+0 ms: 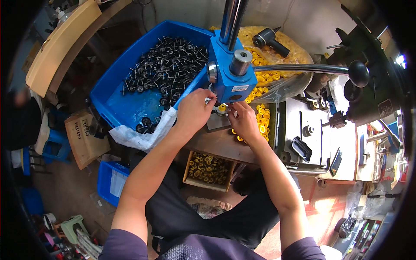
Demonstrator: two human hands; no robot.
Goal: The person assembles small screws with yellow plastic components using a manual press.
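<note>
A blue arbor press (234, 84) stands in front of me, its long lever ending in a black ball knob (359, 73). A small yellow plastic part (222, 108) sits on the press base, below the ram. My left hand (193, 112) is at the left side of the press head, thumb and fingers pinched together; what they hold is too small to tell. My right hand (245, 122) is just right of the yellow part, its fingers curled together under the press head. Whatever they grip is hidden.
A large blue bin (104, 93) at left holds many black parts with metal shafts. Loose yellow parts (263, 117) lie right of the press, before a plastic bag (299, 65) of more. A cardboard box (208, 186) of yellow parts sits below the bench edge. A drill press (368, 108) stands at right.
</note>
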